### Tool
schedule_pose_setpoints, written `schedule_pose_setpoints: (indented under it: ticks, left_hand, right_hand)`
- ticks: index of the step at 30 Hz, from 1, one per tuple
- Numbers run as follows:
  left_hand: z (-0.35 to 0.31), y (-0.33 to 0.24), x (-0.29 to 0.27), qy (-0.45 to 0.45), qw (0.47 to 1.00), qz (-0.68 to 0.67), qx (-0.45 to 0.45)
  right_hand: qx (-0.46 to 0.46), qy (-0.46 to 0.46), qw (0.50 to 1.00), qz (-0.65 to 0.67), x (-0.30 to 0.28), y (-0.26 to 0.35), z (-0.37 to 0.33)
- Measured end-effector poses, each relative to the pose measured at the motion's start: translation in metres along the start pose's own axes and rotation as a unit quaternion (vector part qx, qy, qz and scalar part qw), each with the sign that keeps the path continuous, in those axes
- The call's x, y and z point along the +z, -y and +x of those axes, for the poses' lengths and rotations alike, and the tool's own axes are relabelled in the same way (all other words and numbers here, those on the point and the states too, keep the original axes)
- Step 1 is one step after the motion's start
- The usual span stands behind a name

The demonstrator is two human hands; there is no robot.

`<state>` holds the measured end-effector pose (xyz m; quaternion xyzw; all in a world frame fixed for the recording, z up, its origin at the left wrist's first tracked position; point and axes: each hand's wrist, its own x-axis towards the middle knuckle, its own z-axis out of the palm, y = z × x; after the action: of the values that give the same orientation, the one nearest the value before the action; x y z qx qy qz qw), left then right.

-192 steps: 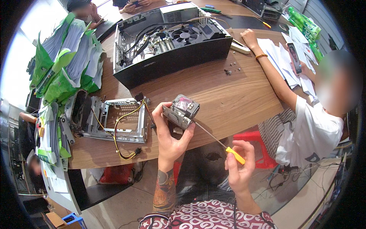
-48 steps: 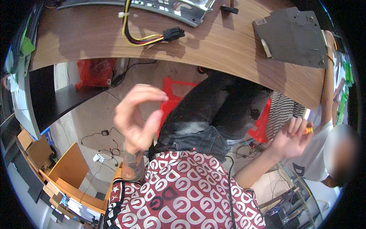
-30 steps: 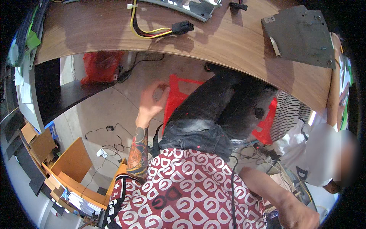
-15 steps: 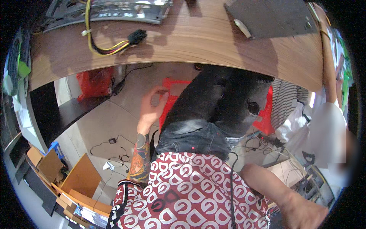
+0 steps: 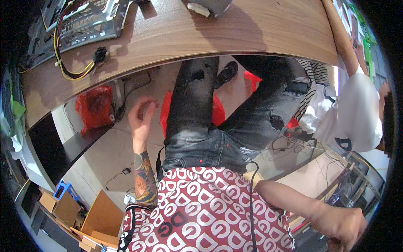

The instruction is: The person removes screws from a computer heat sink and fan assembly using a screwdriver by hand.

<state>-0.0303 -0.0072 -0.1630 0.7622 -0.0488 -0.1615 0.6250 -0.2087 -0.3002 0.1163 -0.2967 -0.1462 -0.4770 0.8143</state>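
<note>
My left hand (image 5: 142, 122) hangs beside my left thigh, below the front edge of the wooden desk (image 5: 176, 40). Its fingers are loosely curled, with a gap to the thumb and nothing between them. At the lower right, my right hand (image 5: 347, 224) is stretched out to my side, fingers bent inward. What it holds, if anything, is hidden in the dark rim. On the desk lies a metal computer case (image 5: 84, 31), with a yellow and black power cable (image 5: 63, 67) ending in a black connector (image 5: 100, 54). A dark grey box-like part (image 5: 216, 5) is at the top edge.
Another person in a white shirt (image 5: 354, 117) sits at the right, an arm along the desk's side. A red bag (image 5: 93, 108) is under the desk. Red plastic (image 5: 217, 111) shows around my legs. Loose cables (image 5: 289, 143) lie on the floor; brown boards (image 5: 103, 220) stand at lower left.
My view has swung, so the desk things sit further left. My legs have spread apart. My right arm reaches further out to the side; my left hand stays low and empty.
</note>
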Motion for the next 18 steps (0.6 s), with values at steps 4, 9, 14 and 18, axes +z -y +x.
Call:
schedule_pose_setpoints:
  ticks: [4, 9, 14, 18]
  left_hand:
    - [-0.001, -0.009, 0.006, -0.006, 1.000, -0.006, -0.002]
    - [0.007, -0.023, 0.019, 0.002, 0.997, 0.054, 0.059]
    - [0.033, -0.043, 0.054, 0.055, 0.976, 0.163, 0.132]
    - [0.055, -0.043, 0.081, 0.108, 0.954, 0.231, 0.155]
  right_hand:
    - [-0.109, -0.007, 0.990, 0.089, 0.002, -0.009, 0.004]
    - [0.036, -0.080, 0.996, 0.002, -0.041, -0.014, -0.017]
    - [0.122, -0.128, 0.981, -0.084, -0.082, -0.013, -0.055]
    - [0.127, -0.151, 0.975, -0.104, -0.088, -0.007, -0.061]
